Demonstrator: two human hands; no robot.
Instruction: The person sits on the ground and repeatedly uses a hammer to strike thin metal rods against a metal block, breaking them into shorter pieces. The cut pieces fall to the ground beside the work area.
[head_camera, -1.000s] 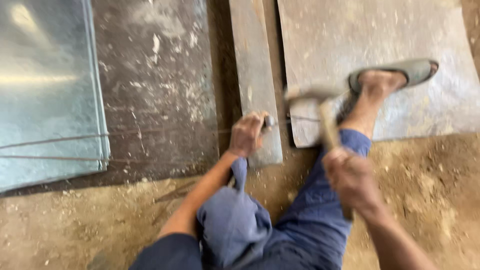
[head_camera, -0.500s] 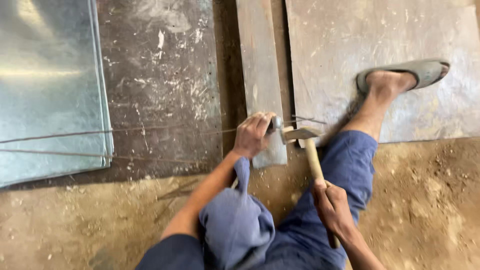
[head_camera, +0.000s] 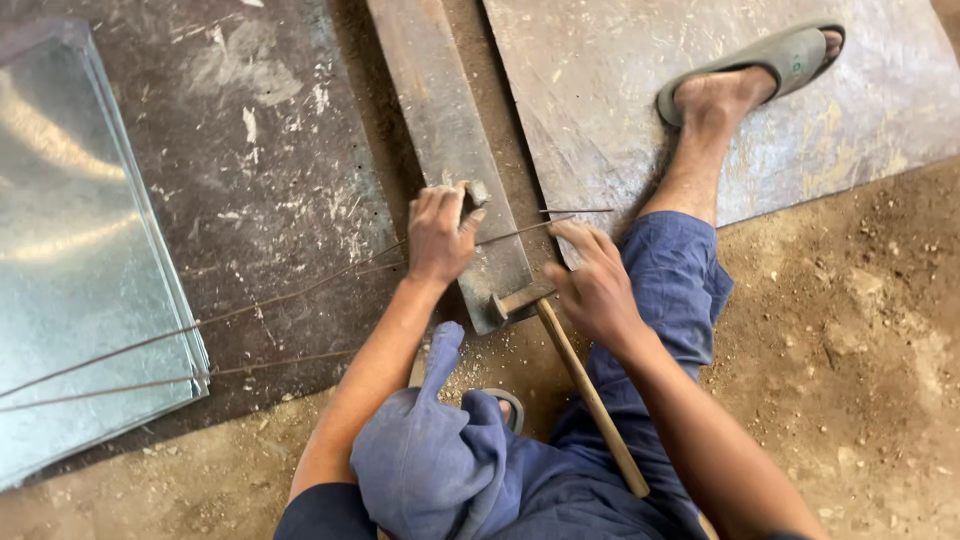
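Observation:
My left hand (head_camera: 438, 236) is closed around a short metal chisel (head_camera: 478, 192), held against a flat steel bar (head_camera: 440, 110) where thin wires (head_camera: 250, 305) cross it. My right hand (head_camera: 598, 285) rests with its fingers spread, fingertips at the wire ends (head_camera: 575, 212) by the bar's right edge. A hammer (head_camera: 585, 390) lies on the ground under that hand, its head (head_camera: 508, 302) against the bar's near end, its wooden handle running back toward my lap. My hand does not grip it.
A stack of shiny galvanised sheets (head_camera: 80, 260) lies at the left, with the wires running over it. A dark steel plate (head_camera: 260, 150) sits beside the bar. My foot in a grey slipper (head_camera: 760, 65) rests on a large sheet (head_camera: 620, 90). Dirt floor (head_camera: 860, 340) at right.
The hammer came down from its raised position onto the chisel and now lies on the ground. My right hand left the handle's end and moved forward to the wire ends.

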